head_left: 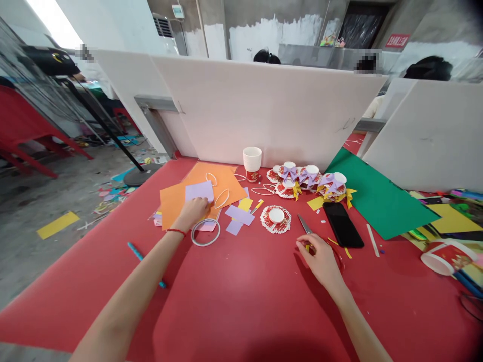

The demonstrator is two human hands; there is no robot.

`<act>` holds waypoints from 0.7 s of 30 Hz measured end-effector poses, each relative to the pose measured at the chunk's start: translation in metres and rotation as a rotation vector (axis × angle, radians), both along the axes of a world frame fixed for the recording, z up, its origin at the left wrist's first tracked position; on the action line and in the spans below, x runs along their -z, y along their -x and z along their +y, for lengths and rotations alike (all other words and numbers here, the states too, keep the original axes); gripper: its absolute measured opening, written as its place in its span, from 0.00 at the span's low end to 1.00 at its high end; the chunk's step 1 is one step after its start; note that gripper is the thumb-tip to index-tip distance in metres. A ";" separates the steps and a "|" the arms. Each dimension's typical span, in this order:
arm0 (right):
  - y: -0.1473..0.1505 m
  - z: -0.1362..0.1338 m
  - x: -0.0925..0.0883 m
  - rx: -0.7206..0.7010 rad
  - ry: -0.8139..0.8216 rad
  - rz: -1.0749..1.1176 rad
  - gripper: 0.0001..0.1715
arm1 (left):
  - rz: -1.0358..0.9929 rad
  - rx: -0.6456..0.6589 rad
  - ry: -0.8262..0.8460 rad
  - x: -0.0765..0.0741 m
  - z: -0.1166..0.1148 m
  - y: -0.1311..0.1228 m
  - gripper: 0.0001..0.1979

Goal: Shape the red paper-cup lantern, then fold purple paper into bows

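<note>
My left hand [194, 211] is at the near edge of a light purple paper piece [199, 191], its fingers curled down and pinching that edge. Under this piece lie orange sheets [226, 180]. Over a pair of scissors [305, 224] with red handles hovers my right hand [319, 256], its fingers loosely bent and no firm grip visible; the hand hides the scissors' middle. A bit of yellow shows by its fingertips. Between the hands sit a red-and-white pleated paper ring with a white cup base [276, 215] and loose purple paper pieces [240, 215].
A white cup [252, 160] stands by the white partition [264, 110]. Bow-trimmed paper-cup pieces [310, 176] cluster beside it. A roll of tape [206, 233], blue pen [136, 251], black phone [343, 224], green sheet [381, 201] and tipped paper cup [447, 256] lie around.
</note>
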State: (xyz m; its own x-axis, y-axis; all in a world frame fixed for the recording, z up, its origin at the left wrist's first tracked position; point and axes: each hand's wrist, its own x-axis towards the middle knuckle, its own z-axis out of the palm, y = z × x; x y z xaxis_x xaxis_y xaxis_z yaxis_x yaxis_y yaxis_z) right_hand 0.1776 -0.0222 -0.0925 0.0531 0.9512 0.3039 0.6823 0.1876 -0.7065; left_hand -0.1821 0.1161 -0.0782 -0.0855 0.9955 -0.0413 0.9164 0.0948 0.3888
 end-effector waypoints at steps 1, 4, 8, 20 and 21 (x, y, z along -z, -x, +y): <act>-0.001 0.001 -0.001 -0.004 -0.025 -0.006 0.18 | -0.036 -0.009 -0.027 -0.007 -0.003 0.000 0.18; -0.003 0.009 -0.013 -0.035 -0.127 -0.020 0.17 | -0.167 -0.042 -0.160 -0.036 -0.019 -0.009 0.14; 0.008 0.019 -0.050 -0.077 -0.349 -0.038 0.12 | -0.445 -0.005 -0.371 -0.085 -0.057 -0.056 0.19; -0.005 0.050 -0.097 -0.011 -0.907 0.121 0.23 | -1.606 0.086 -0.182 -0.108 -0.060 -0.163 0.09; -0.008 0.053 -0.096 -0.029 -0.899 0.126 0.23 | -1.593 0.079 -0.175 -0.105 -0.057 -0.163 0.09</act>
